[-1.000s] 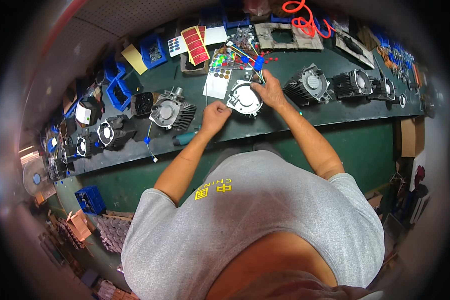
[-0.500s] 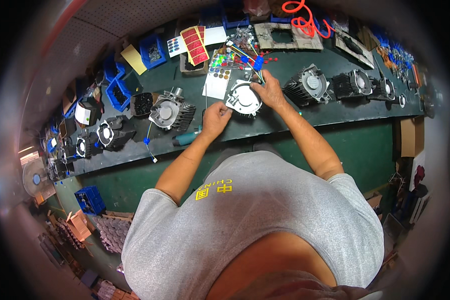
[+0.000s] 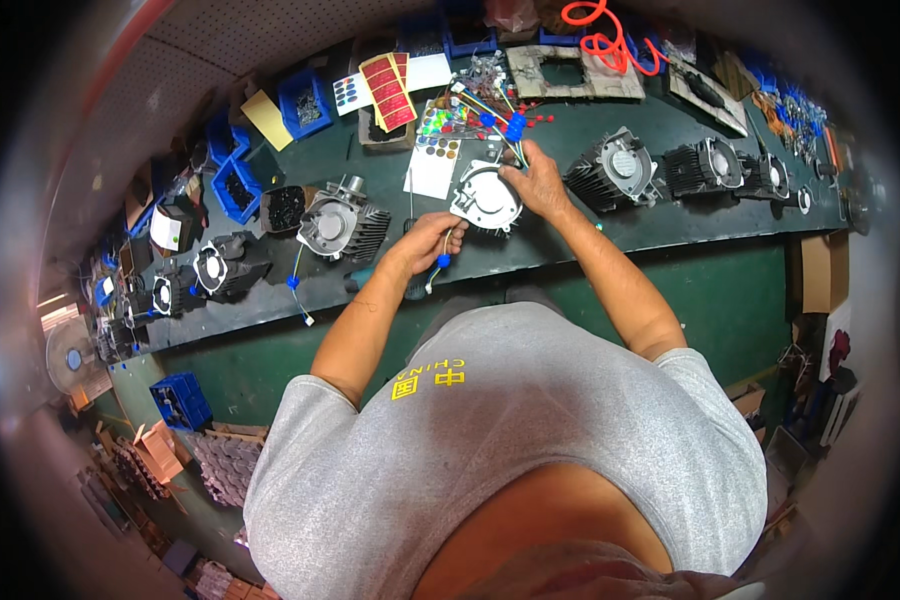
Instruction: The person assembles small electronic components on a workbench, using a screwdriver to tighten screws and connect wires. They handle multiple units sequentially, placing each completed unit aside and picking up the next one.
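A round silver metal housing with dark fins sits face up on the bench in front of me. My left hand is closed at its left edge, gripping a thin wire lead whose blue piece and white plug dangle below the fingers. At the housing's upper right, my right hand is closed on the rim, thumb on top; some of its fingers are hidden. Colored wires with blue pieces run down to that hand's fingertips. Beside my left forearm lies a teal-and-black tool, partly covered.
Finned housings stand on both sides, one left with a hanging lead, another right. Sticker sheets, red label strips and blue parts bins lie behind. An orange coiled hose hangs at the back.
A lead with a blue piece and white plug now hangs from my left hand, which has turned and shifted slightly down. My right hand has barely moved at the housing.
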